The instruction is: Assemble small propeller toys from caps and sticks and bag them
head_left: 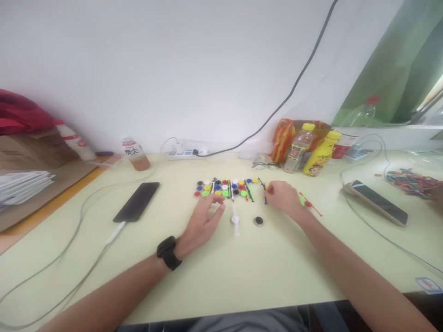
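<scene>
My left hand (204, 219) hovers low over the table with fingers apart and nothing in it, just in front of the rows of small coloured discs (224, 182). Between those rows lie thin coloured plastic sticks (248, 191). At the right end, my right hand (282, 197) has its fingertips pinched together on a thin dark blue stick (262, 185). A white disc (235, 220) on a pale strip lies nearer me, and a black-centred disc (258, 221) is to its right. Red and green sticks (310, 204) rest beyond my right wrist.
On the left lie a black phone (136, 203) with a charging cable and a drink bottle (134, 154). Yellow-capped bottles (320, 154) and glasses (266, 165) stand at the back right. Another phone (379, 203) and a heap of coloured sticks (411, 182) are far right.
</scene>
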The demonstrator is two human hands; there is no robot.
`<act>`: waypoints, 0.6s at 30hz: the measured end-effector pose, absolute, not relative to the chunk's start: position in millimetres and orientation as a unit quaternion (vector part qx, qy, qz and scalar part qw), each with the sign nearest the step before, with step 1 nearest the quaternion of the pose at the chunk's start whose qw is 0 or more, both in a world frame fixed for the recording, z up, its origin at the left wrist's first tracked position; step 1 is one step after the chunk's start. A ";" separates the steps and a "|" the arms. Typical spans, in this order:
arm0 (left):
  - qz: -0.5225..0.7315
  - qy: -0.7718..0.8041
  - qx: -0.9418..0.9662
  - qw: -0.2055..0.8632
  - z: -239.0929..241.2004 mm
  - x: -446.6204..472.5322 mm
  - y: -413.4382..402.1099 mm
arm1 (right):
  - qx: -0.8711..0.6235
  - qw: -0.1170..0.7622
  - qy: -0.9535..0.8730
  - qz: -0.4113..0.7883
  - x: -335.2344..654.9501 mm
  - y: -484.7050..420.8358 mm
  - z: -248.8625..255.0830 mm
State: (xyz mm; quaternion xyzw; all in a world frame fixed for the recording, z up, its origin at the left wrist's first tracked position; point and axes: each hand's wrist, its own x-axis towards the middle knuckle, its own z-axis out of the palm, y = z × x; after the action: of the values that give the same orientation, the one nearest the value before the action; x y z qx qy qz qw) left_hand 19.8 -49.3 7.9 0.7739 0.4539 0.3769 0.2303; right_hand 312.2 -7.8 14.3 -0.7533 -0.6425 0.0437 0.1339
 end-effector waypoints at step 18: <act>0.412 0.441 0.767 0.216 9.8 19.4 -50.4 | -0.567 0.534 -0.583 0.231 321.0 -27.0 48.2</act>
State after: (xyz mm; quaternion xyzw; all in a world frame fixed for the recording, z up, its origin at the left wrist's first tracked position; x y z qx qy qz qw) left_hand 19.4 -50.4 9.8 0.7672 0.4413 0.4125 0.2157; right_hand 321.0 -27.0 48.2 -0.5666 -0.5834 0.2313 0.5339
